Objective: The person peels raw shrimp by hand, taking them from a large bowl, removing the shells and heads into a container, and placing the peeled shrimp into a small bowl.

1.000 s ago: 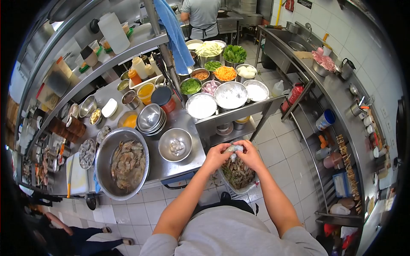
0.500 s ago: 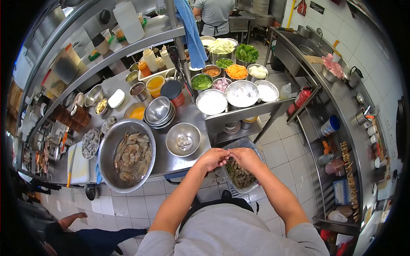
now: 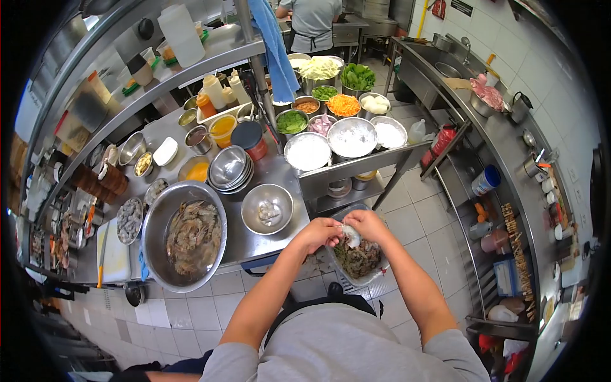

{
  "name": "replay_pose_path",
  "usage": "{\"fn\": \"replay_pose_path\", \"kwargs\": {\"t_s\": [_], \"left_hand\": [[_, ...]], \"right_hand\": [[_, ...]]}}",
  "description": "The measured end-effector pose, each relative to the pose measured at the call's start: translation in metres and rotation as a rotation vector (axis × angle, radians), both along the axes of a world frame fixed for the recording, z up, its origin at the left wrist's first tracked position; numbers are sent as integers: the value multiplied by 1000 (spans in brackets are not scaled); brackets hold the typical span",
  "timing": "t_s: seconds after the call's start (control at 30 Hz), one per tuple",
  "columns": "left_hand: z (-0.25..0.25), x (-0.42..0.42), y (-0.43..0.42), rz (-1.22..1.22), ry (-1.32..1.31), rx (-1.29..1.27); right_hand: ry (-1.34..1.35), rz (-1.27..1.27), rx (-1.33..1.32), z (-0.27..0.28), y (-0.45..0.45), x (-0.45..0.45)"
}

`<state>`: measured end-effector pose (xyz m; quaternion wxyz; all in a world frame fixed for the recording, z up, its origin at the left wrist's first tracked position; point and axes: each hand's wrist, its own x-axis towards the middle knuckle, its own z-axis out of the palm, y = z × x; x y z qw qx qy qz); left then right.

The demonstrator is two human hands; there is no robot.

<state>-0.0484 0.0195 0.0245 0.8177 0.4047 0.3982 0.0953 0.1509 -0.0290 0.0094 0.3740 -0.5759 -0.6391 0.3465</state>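
A pale, greyish-white shrimp hangs between my two hands. My left hand pinches it from the left with curled fingers. From the right, my right hand closes its fingers on its upper end. Below them stands a clear plastic bin holding dark shells and scraps. To the left, a small steel bowl contains a few peeled shrimp. Farther left, whole shrimp lie in liquid in a large steel basin.
Nested steel bowls stand behind the basin. White-filled bowls and chopped vegetables, including shredded carrot, crowd the counter ahead. A cutting board lies left. A co-worker stands at the back; a steel shelf runs along the right.
The shrimp now shows between my hands, which have parted slightly and tilted. The view has shifted a little. At the lower left, another person has moved mostly out of view.
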Motion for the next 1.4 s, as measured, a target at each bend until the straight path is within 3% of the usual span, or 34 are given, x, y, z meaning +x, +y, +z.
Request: {"fn": "replay_pose_path", "kwargs": {"t_s": [0.03,0.1,0.17,0.33,0.4,0.5,0.6,0.7,0.93,1.03,1.1,1.13,1.23,1.27,1.33,1.4], "left_hand": [[2,0,3,-20,20,117],[10,2,5,-40,49,286],[13,4,4,-16,35,288],[9,4,0,93,-58,236],[5,8,-8,362,-188,218],[-6,17,-20,574,-183,98],[-22,19,-28,539,-213,-5],[-32,19,-31,508,-183,64],[-33,21,-37,481,-65,245],[-26,22,-37,492,-65,256],[-25,18,-33,503,-84,281],[-28,15,-32,512,-102,302],[-34,10,-28,533,-77,298],[-36,11,-27,532,-77,299],[-34,14,-28,537,-97,365],[-31,18,-25,526,-105,402]], "right_hand": [[184,-35,-316,9,-3,6],[309,-31,-361,9,-5,9],[500,-25,-429,7,-8,11],[610,-25,-420,6,-14,12],[626,-11,-403,4,-15,9],[647,-48,-292,-8,-14,-2],[538,-156,-186,-18,-15,-17],[39,-179,24,4,-21,-33],[-93,-210,80,5,-20,-38],[88,-272,-57,-12,-11,-32],[659,-352,-455,-17,-3,-27],[660,-348,-461,-17,-2,-27],[530,-23,-373,-10,-4,-27],[530,-23,-371,-6,-3,-29],[-1,-65,-44,-1,-2,-32],[-2,-113,-46,3,-2,-33]]}}
